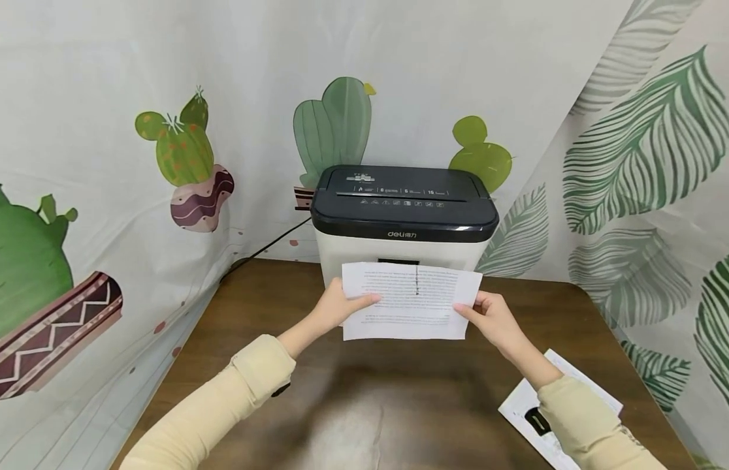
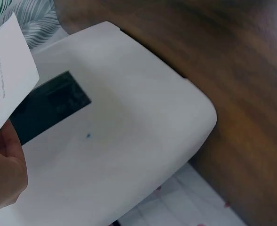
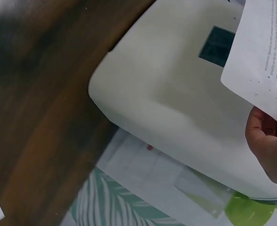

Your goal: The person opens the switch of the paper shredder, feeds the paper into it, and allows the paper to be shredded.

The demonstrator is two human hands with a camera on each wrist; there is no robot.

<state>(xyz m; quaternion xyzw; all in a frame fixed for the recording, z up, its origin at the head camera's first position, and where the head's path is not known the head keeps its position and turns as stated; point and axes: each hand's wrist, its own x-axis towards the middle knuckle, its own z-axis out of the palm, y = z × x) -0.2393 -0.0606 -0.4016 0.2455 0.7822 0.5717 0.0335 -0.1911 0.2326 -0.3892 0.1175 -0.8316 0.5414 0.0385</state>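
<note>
A printed sheet of paper [image 1: 408, 307] spans the space between my two hands, in front of the paper shredder. My left hand [image 1: 335, 305] pinches its left edge, thumb on the printed face. On the opposite edge my right hand [image 1: 495, 320] grips it the same way, with curled fingers behind. A short dark mark runs down from the sheet's top edge. The shredder [image 1: 400, 215] has a black lid with a long slot and a white body; the sheet's top edge lies below the lid and overlaps the dark window in the head view. Both wrist views show the white body [image 2: 129, 103] close by.
Another sheet or stack of paper [image 1: 520, 398] with a dark picture lies on the brown wooden table [image 1: 341, 418], partly under the right forearm. A black cord [image 1: 270, 245] runs left from the shredder. Curtains [image 1: 253, 52] printed with cacti and leaves hang behind and at the sides.
</note>
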